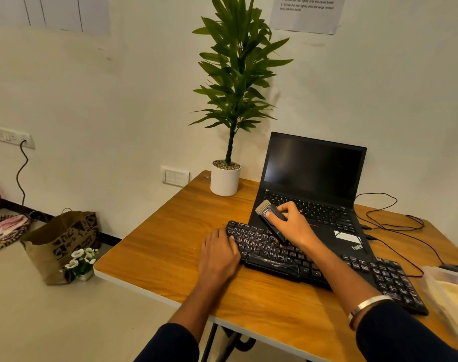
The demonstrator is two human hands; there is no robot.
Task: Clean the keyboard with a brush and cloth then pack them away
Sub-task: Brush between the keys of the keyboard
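A: What do I have in the right hand?

B: From my seat, my right hand grips a dark cleaning brush, fingers curled round its handle, thumb pressed along the top. The pale bristles point toward 11 o'clock, raised off the keys; the handle's lower end comes down toward the keyboard, though I can't tell if it touches.

A: And the left hand?

B: It rests flat on the left end of the black keyboard, fingers straight and close together, lying on the keys at that end. It holds nothing.

A: Where does the keyboard sit?

B: On the wooden table, running from the middle toward 4 o'clock, its far edge lying over the front of the open black laptop. The laptop screen is dark.

A: Any cloth?

B: At 4 o'clock, at the frame edge, I see a clear plastic container with something pale yellow inside; it's blurred, so I can't say what it is.

A: What else?

B: A potted plant in a white pot stands at 12 o'clock by the wall, just left of the laptop. Black cables trail across the table at 3 o'clock. On the floor at 9 o'clock stand a brown paper bag and a small pot of white flowers.
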